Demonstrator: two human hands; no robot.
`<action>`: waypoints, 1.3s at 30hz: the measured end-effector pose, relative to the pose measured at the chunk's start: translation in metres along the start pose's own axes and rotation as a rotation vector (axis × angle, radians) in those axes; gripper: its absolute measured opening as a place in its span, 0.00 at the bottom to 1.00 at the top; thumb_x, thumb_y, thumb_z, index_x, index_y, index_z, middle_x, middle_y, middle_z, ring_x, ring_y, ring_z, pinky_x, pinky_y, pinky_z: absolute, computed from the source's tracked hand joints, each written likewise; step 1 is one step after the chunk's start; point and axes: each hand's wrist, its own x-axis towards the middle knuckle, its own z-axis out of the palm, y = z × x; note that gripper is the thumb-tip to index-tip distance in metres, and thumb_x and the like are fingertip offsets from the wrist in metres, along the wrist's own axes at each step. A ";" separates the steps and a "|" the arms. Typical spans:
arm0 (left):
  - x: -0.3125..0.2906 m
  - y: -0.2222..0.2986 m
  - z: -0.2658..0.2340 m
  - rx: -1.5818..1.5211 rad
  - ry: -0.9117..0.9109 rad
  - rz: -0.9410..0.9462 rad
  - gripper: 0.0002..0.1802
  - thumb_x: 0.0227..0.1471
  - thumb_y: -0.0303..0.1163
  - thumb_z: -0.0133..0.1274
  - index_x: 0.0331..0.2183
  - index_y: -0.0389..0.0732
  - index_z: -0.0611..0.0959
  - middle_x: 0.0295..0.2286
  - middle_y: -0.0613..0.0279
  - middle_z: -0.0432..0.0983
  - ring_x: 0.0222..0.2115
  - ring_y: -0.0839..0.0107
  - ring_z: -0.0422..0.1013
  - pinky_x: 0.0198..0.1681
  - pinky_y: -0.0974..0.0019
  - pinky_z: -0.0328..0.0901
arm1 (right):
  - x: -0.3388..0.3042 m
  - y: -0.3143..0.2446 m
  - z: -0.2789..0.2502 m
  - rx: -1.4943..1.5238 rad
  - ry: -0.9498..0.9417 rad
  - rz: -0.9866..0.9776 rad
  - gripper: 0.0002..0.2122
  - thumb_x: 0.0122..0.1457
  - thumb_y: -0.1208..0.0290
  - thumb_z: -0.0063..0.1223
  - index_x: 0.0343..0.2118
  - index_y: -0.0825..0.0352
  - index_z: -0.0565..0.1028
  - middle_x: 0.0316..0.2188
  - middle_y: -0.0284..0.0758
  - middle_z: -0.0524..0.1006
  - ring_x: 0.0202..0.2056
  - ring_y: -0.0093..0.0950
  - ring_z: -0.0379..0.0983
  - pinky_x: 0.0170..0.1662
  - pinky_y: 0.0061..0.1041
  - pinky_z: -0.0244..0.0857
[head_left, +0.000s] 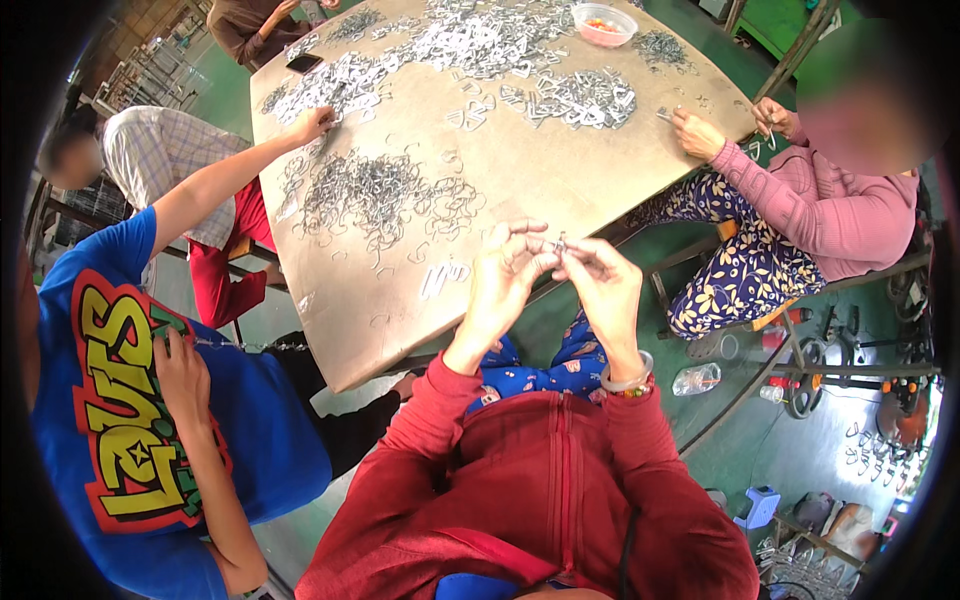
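Observation:
My left hand point(505, 278) and my right hand point(606, 292) meet over the table's near edge, thumbs and fingers pinched together. Between the fingertips is a small metal piece point(560, 244), mostly hidden, too small to tell its exact kind. A loose heap of thin bent wire hooks point(370, 195) lies on the brown tabletop point(540, 180), beyond my left hand to the left. Closer to that hand, several slim whitish metal pieces point(443, 278) lie side by side.
Large piles of silvery metal clips point(490, 45) cover the far end, with another clip pile point(590, 100) nearer. A plastic tub point(603, 26) and a dark phone point(304, 63) rest there. A co-worker's hand point(314, 123) reaches in from the left; another co-worker's hands point(700, 135) work at right.

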 end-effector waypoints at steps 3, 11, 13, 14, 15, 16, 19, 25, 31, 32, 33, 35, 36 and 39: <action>-0.005 -0.005 0.011 -0.060 0.036 0.027 0.04 0.46 0.26 0.54 0.28 0.38 0.79 0.38 0.57 0.71 0.38 0.68 0.68 0.44 0.65 0.62 | -0.001 0.007 -0.008 0.030 -0.082 -0.034 0.08 0.52 0.85 0.51 0.36 0.75 0.75 0.31 0.37 0.75 0.28 0.22 0.74 0.30 0.17 0.70; -0.002 -0.015 0.007 -0.507 -0.005 -0.236 0.02 0.53 0.22 0.46 0.32 0.35 0.74 0.34 0.57 0.74 0.36 0.73 0.70 0.43 0.68 0.65 | 0.070 0.009 -0.048 0.009 -0.107 0.063 0.10 0.52 0.82 0.50 0.39 0.76 0.74 0.33 0.39 0.75 0.26 0.23 0.73 0.32 0.21 0.69; -0.002 -0.012 0.006 -0.447 -0.015 -0.274 0.02 0.53 0.22 0.47 0.32 0.34 0.74 0.34 0.56 0.74 0.36 0.71 0.70 0.43 0.68 0.65 | 0.142 0.034 -0.072 -0.454 -0.049 -0.153 0.13 0.54 0.74 0.51 0.42 0.74 0.73 0.36 0.40 0.76 0.31 0.26 0.74 0.39 0.25 0.67; -0.004 -0.014 0.007 -0.427 -0.026 -0.271 0.03 0.53 0.22 0.48 0.32 0.34 0.74 0.34 0.56 0.74 0.36 0.71 0.70 0.43 0.67 0.65 | 0.184 0.055 -0.080 -0.647 -0.070 -0.296 0.16 0.50 0.80 0.48 0.44 0.71 0.71 0.42 0.42 0.73 0.42 0.35 0.71 0.46 0.29 0.65; -0.006 -0.014 0.006 -0.406 -0.041 -0.271 0.03 0.52 0.22 0.48 0.32 0.34 0.74 0.34 0.56 0.74 0.36 0.71 0.70 0.44 0.67 0.65 | 0.221 0.070 -0.081 -0.874 -0.087 -0.491 0.18 0.48 0.83 0.45 0.46 0.71 0.70 0.45 0.43 0.71 0.47 0.38 0.67 0.50 0.31 0.61; -0.008 -0.013 0.006 -0.398 -0.050 -0.253 0.03 0.52 0.23 0.48 0.32 0.35 0.74 0.34 0.57 0.74 0.35 0.72 0.70 0.40 0.69 0.66 | 0.250 0.086 -0.080 -1.096 -0.101 -0.685 0.21 0.46 0.86 0.43 0.47 0.70 0.69 0.48 0.44 0.68 0.51 0.41 0.62 0.54 0.34 0.58; -0.014 0.003 0.007 -0.347 -0.089 -0.330 0.03 0.53 0.25 0.49 0.33 0.37 0.74 0.35 0.58 0.74 0.35 0.76 0.70 0.22 0.81 0.63 | 0.296 0.137 -0.090 -1.227 -0.338 -0.508 0.24 0.44 0.88 0.41 0.48 0.70 0.67 0.51 0.44 0.65 0.53 0.42 0.58 0.58 0.36 0.51; -0.018 -0.003 0.012 -0.216 -0.064 -0.256 0.04 0.50 0.23 0.50 0.30 0.32 0.75 0.30 0.57 0.76 0.34 0.74 0.71 0.39 0.70 0.65 | 0.272 0.169 -0.099 -1.223 -0.252 -0.741 0.14 0.49 0.84 0.42 0.42 0.73 0.69 0.34 0.43 0.74 0.38 0.42 0.69 0.46 0.35 0.62; -0.010 -0.013 0.021 -0.055 -0.124 0.143 0.03 0.47 0.20 0.52 0.29 0.33 0.75 0.29 0.57 0.75 0.31 0.68 0.72 0.36 0.68 0.67 | 0.183 0.077 -0.059 -0.332 -0.087 -0.053 0.10 0.51 0.81 0.51 0.38 0.74 0.71 0.22 0.39 0.75 0.20 0.26 0.72 0.24 0.20 0.65; -0.010 -0.013 0.020 -0.019 -0.111 0.149 0.04 0.47 0.20 0.52 0.29 0.33 0.75 0.29 0.57 0.75 0.31 0.67 0.73 0.35 0.68 0.67 | 0.159 0.059 -0.054 -0.263 -0.103 0.024 0.10 0.50 0.81 0.52 0.37 0.75 0.72 0.23 0.39 0.75 0.20 0.23 0.71 0.23 0.18 0.64; -0.007 -0.013 0.019 0.007 -0.104 0.162 0.04 0.47 0.21 0.53 0.29 0.33 0.76 0.28 0.57 0.75 0.31 0.67 0.73 0.35 0.67 0.67 | 0.136 0.044 -0.053 -0.203 -0.109 0.098 0.10 0.50 0.81 0.54 0.36 0.75 0.72 0.24 0.40 0.76 0.20 0.21 0.71 0.23 0.16 0.63; -0.004 -0.015 0.018 0.058 -0.087 0.176 0.05 0.46 0.21 0.53 0.29 0.34 0.76 0.28 0.57 0.75 0.31 0.65 0.73 0.34 0.67 0.66 | 0.094 0.032 -0.053 -0.152 -0.124 0.145 0.11 0.50 0.82 0.53 0.37 0.78 0.72 0.24 0.40 0.76 0.22 0.22 0.71 0.24 0.18 0.65; -0.003 -0.015 0.019 0.076 -0.088 0.181 0.05 0.45 0.21 0.54 0.29 0.35 0.77 0.28 0.57 0.75 0.30 0.65 0.73 0.34 0.66 0.66 | 0.078 0.027 -0.053 -0.101 -0.110 0.162 0.11 0.50 0.82 0.53 0.38 0.78 0.72 0.25 0.40 0.76 0.22 0.22 0.72 0.25 0.18 0.65; -0.002 -0.014 0.020 0.118 -0.114 0.189 0.06 0.44 0.22 0.55 0.29 0.36 0.77 0.27 0.56 0.75 0.31 0.62 0.73 0.34 0.65 0.66 | 0.039 0.008 -0.047 -0.018 -0.090 0.143 0.13 0.51 0.82 0.53 0.41 0.78 0.72 0.26 0.39 0.75 0.23 0.22 0.72 0.28 0.18 0.66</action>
